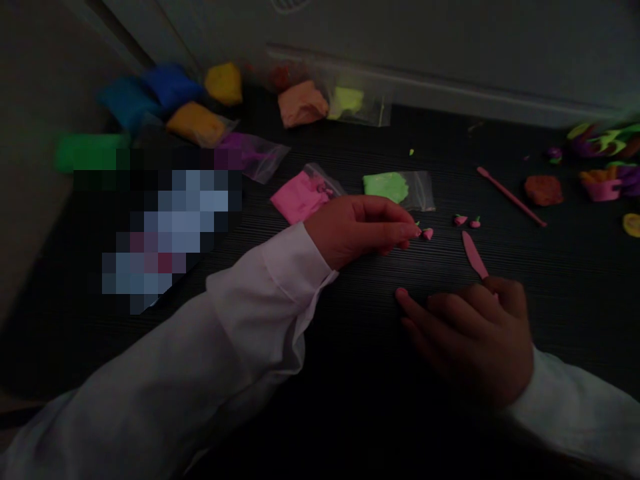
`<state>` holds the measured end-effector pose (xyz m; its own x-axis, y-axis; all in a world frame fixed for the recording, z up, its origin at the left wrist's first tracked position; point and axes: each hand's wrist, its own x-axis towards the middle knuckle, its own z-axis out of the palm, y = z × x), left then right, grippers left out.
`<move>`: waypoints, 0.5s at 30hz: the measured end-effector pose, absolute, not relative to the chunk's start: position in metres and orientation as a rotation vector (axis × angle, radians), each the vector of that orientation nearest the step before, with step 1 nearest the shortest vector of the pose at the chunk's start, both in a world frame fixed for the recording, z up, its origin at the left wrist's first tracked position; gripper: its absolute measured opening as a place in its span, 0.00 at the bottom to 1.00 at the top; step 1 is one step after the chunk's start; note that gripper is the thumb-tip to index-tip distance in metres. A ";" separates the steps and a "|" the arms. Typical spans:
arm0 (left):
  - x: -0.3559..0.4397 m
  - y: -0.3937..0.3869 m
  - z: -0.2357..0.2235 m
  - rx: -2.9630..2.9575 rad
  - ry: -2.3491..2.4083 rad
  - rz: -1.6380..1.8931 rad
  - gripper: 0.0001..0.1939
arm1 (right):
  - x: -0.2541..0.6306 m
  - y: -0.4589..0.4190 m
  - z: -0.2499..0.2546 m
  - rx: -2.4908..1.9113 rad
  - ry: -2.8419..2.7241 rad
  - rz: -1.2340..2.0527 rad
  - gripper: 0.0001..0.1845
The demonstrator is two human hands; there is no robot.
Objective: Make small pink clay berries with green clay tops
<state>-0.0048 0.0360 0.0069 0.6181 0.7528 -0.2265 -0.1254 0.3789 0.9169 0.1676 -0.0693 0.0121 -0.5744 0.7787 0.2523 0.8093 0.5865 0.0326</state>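
Note:
My left hand (357, 230) pinches a tiny pink clay piece with a green tip (417, 229), mostly hidden by the thumb and fingers. Just right of those fingertips lies a similar small pink clay piece (428, 234). Two more, a pink one with a green stem (461, 220) and its neighbour (475, 223), rest farther right. A pink plastic clay knife (473, 255) is gripped in my right hand (480, 337), its blade pointing away from me over the dark table. The index and thumb hide the knife's handle, while another finger reaches left toward the tabletop.
Behind my left hand are pink clay (300, 195) and a bag of light green clay (393, 188). A pink stick tool (511, 196) and brown clay (543, 190) lie right. Coloured clay packs, including a blue one (173, 87), line the back left near a pixelated bright screen (173, 233).

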 end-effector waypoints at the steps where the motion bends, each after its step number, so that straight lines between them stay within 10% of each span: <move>1: -0.005 0.036 0.007 1.038 0.719 0.625 0.04 | 0.169 -0.068 0.012 -1.315 -2.579 -0.171 0.15; 15: -0.004 0.036 0.008 1.049 0.737 0.622 0.04 | 0.173 -0.061 0.017 -1.283 -2.457 0.101 0.09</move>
